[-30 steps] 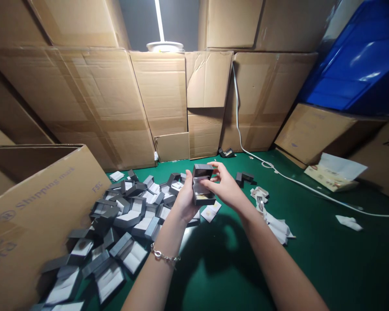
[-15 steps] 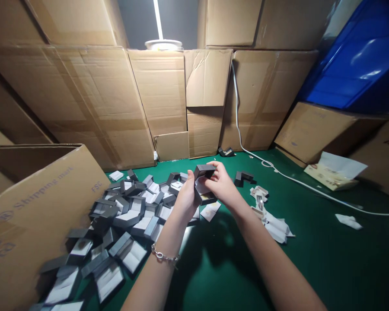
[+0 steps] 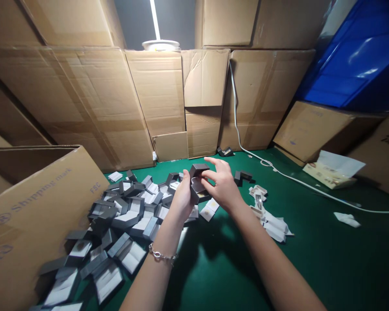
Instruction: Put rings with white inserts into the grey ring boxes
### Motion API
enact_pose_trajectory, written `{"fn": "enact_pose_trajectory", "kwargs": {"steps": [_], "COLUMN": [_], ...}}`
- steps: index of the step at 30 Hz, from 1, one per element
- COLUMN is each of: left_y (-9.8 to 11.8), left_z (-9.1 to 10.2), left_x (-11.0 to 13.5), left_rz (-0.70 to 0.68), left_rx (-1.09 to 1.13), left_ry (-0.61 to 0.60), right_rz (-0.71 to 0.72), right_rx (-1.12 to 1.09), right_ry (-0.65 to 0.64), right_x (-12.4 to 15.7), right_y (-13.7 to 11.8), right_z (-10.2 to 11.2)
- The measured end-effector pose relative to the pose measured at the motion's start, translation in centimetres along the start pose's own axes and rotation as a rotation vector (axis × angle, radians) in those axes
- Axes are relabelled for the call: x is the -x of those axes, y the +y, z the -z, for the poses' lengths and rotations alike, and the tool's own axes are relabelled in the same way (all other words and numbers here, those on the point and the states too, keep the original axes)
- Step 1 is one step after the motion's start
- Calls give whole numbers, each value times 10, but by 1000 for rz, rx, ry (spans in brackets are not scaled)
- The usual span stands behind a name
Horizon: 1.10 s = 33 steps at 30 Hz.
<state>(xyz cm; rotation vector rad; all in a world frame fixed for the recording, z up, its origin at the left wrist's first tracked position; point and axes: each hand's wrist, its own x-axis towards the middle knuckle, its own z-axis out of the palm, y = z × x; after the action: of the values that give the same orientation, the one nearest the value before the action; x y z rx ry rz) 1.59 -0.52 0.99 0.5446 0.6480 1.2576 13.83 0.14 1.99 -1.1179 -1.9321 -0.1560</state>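
My left hand [image 3: 182,195] is closed around a small dark hinged gift box [image 3: 199,169], which stands with its lid raised and its pale inside facing my right hand. The left thumb lies along the box's outer side. My right hand [image 3: 223,183] is at the box's open side, fingers apart, with the thumb and a finger reaching to the white lining and the upper finger stretched out above. Whether those fingertips grip anything is hard to see. Below the box, a white card [image 3: 209,210] lies on the green table [image 3: 210,268].
Many similar opened boxes [image 3: 128,218] with white insides are heaped at left, beside a large carton [image 3: 52,190]. Crumpled white paper [image 3: 274,226], a tissue pack [image 3: 330,172] and a white cable [image 3: 298,183] lie at right. Stacked cartons [image 3: 155,90] wall the back.
The box in my left hand has shifted slightly left. My right hand has loosened from its edge, and its fingers have spread, the upper one lifting off the box.
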Motion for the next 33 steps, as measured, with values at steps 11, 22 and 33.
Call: {"fn": "enact_pose_trajectory", "kwargs": {"steps": [11,22,33], "left_y": [0,-6,-9], "left_z": [-1,-1,-6], "left_x": [0,0,1], "left_rz": [4,29,-25], "left_rx": [17,19,-14], "left_ry": [11,11,-4], "right_rz": [79,123,84], "right_rx": [252,307,319], "right_ry": [-41,25,-9], "right_x": [-2,1,4], "right_y": [-15,-9,-5], "right_z": [23,11,9]}}
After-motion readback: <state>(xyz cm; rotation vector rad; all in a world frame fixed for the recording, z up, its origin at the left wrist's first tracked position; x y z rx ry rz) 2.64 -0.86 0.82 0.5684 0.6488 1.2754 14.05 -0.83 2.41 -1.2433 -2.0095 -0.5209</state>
